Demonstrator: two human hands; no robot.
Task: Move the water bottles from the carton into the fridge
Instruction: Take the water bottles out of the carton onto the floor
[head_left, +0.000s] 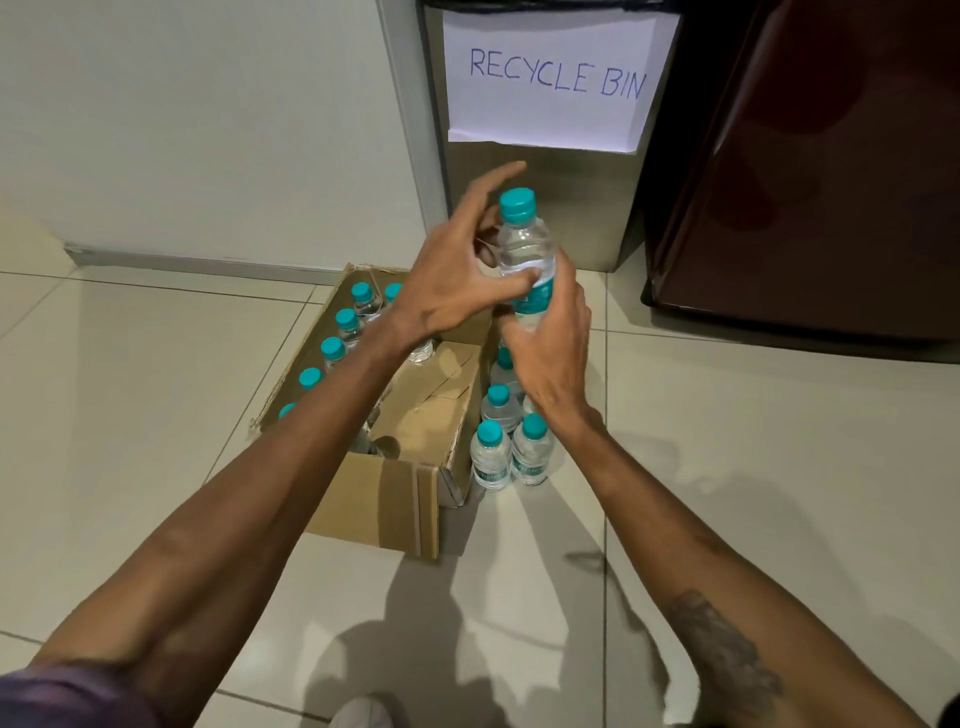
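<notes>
A clear water bottle with a teal cap is held upright in the air above the carton's far right corner. My left hand wraps its upper body from the left, index finger raised. My right hand grips its lower part from below and the right. The open cardboard carton lies on the floor under my left forearm, with a row of teal-capped bottles along its left side. Several more bottles stand on the tiles right of the carton. The dark red fridge is at the upper right, door shut.
A steel bin carrying a paper sign that reads RECYCLE BIN stands behind the carton, between a pale wall and the fridge. Beige floor tiles spread to the right and left. A foot shows at the bottom edge.
</notes>
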